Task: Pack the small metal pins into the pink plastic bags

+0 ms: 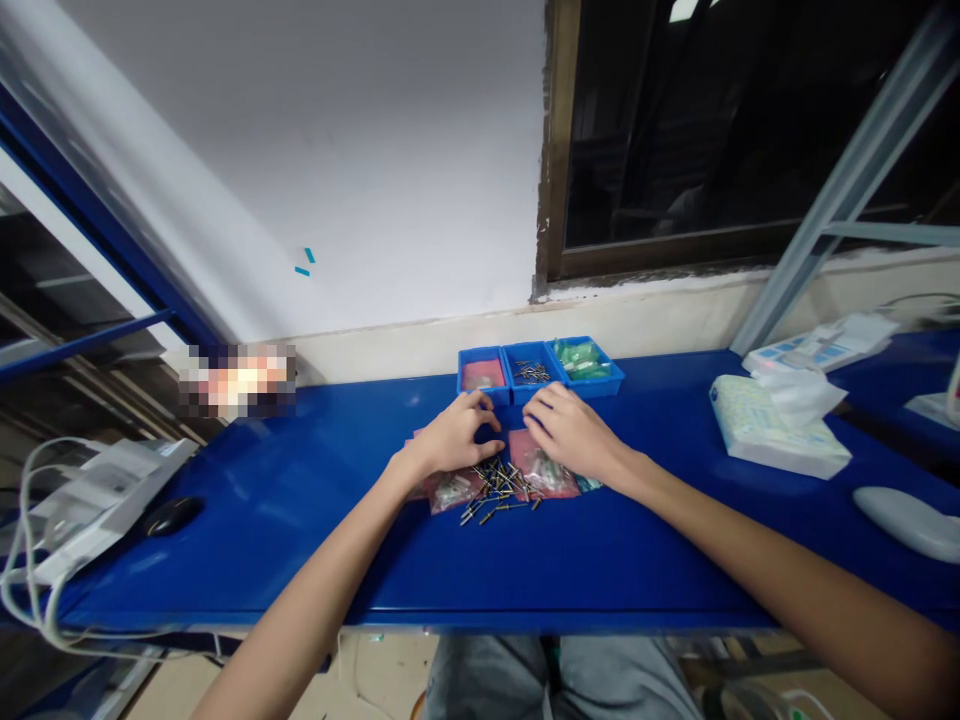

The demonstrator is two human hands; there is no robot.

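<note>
Over the near side of the blue bins, my left hand [457, 435] is open, its fingers curved and the thumb apart; nothing shows between them. My right hand [574, 430] hovers over or rests on a pink plastic bag [544, 475] of small parts, fingers loosely bent and apart, holding nothing that I can see. A loose pile of rivets [496, 488] lies between and below the hands. Another pink bag [450, 490] lies under my left hand, partly hidden by it. A bit of green bag [589, 483] peeks out below my right wrist.
Three joined blue bins hold a pink bag [482, 374], loose rivets [532, 373] and green bags [581, 358]. To the right are a tissue pack [780, 430] and a grey-white rounded object [907, 520]. A black mouse [174, 516] and white cabled devices [97, 500] lie left.
</note>
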